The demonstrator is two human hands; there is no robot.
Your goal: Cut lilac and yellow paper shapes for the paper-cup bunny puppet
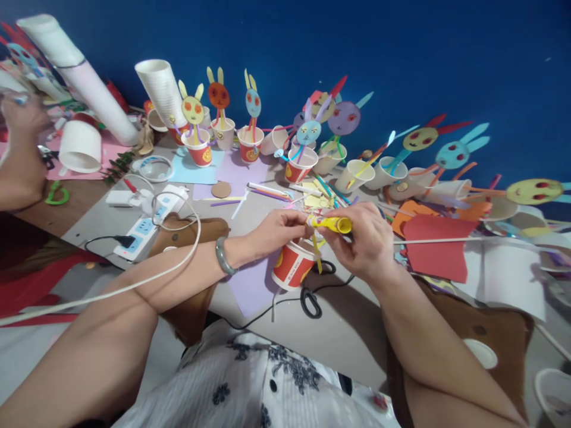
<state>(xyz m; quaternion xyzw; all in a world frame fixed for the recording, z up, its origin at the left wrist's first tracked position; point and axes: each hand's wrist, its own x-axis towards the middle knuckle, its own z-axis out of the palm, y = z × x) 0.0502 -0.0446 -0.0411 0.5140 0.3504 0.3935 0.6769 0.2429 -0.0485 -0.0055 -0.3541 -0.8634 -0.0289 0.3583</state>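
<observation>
Centre of the frame, left to right: left hand (277, 232), closure of its grip cannot be told; red cup (291, 268), just below; yellow tube (335, 224), clamped in the grip of the right hand (366, 242). Braced wrists and small movements should aid accuracy.

Single view — from wearer's head, facing forward and down over the patterned shirt (241, 386); left hand (274, 232) and right hand (369, 241) mid-frame, close; table (341, 324) spreads beyond — blue wall (285, 35) across top.
</observation>
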